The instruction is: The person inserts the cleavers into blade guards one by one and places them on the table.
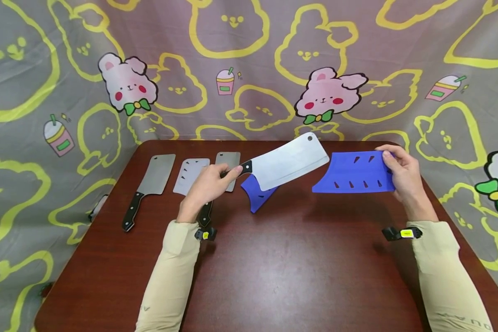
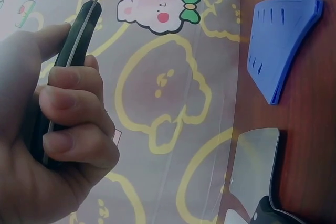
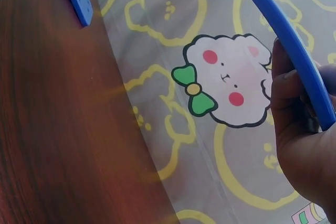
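My left hand (image 1: 209, 183) grips the black handle of a cleaver (image 1: 290, 159), its broad steel blade raised over the table and pointing right. In the left wrist view the fingers (image 2: 79, 114) curl round that handle (image 2: 81, 40). My right hand (image 1: 404, 177) pinches the right end of a blue blade sheath (image 1: 352, 173) with small slots, thumb in front. Its flared left end faces the blade tip across a narrow gap. The right wrist view shows the sheath (image 3: 294, 45) edge-on in the hand (image 3: 304, 135).
A second blue sheath (image 1: 255, 196) lies on the dark table (image 1: 294, 267) behind the cleaver. To the left are another cleaver (image 1: 157, 175), a white sheath (image 1: 184, 177) and a smaller steel blade (image 1: 229, 159), partly behind the left hand. A patterned curtain (image 1: 257, 69) hangs along the table's back.
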The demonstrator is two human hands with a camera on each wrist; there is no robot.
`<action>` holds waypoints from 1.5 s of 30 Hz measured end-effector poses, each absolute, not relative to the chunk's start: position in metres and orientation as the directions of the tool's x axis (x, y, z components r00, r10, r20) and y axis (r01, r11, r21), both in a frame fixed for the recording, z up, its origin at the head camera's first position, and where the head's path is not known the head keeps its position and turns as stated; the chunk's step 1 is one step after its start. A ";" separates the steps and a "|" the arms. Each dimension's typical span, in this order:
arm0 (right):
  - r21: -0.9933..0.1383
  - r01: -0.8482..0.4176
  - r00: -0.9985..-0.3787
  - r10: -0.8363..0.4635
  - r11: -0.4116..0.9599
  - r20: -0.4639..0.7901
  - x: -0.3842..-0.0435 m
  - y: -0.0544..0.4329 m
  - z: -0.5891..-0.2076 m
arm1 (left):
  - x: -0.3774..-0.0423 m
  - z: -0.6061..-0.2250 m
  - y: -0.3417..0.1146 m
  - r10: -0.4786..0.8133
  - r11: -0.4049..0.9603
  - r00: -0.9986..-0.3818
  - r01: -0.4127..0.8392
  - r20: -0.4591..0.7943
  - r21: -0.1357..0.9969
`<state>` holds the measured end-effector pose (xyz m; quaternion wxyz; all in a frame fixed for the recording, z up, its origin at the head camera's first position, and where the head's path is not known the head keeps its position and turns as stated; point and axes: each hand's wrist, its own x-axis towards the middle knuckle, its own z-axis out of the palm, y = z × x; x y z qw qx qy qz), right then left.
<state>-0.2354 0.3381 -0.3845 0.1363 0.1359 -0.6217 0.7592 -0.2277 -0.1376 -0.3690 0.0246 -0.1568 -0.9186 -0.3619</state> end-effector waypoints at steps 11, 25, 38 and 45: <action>-0.913 -0.375 -0.927 0.039 -0.161 0.374 -0.234 0.337 -0.385 | -0.227 -0.369 -0.138 0.269 0.679 -0.952 0.297 0.149 0.672; -0.917 -0.361 -0.931 0.020 -0.172 0.363 -0.234 0.334 -0.387 | -0.228 -0.372 -0.139 0.276 0.665 -0.949 0.304 0.153 0.682; -0.888 -0.391 -0.919 0.048 -0.243 0.392 -0.233 0.335 -0.384 | -0.223 -0.364 -0.138 0.335 0.606 -0.933 0.323 0.135 0.727; -0.852 -0.436 -0.898 0.081 -0.288 0.433 -0.232 0.334 -0.381 | -0.219 -0.358 -0.139 0.368 0.583 -0.924 0.317 0.104 0.748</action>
